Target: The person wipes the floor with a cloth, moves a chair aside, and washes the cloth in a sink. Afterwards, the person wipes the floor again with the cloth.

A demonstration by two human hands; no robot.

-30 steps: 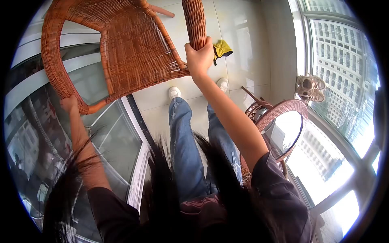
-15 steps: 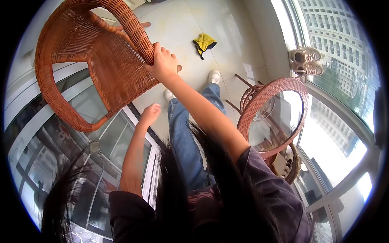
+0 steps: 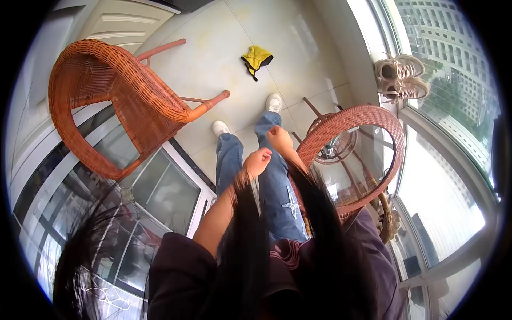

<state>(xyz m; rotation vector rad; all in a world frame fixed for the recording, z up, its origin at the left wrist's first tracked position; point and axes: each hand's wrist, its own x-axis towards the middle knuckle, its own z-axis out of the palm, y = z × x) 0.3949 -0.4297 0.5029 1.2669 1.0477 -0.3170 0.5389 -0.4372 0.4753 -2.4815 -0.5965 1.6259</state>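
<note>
My left hand (image 3: 257, 162) and right hand (image 3: 280, 141) hang close together over my jeans (image 3: 280, 194), both loosely curled in, nothing seen in either; the chair (image 3: 136, 120) stands ahead on my left, apart from both, its armrest (image 3: 154, 90) slanting toward my shoes (image 3: 220, 128); the left hand is on its side; the table (image 3: 346, 117) lies just right of my right hand.

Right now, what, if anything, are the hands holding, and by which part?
Nothing is visibly held: the left hand and right hand are loosely curled over the blue denim jeans, both apart from the orange-brown woven wicker armchair.
</note>
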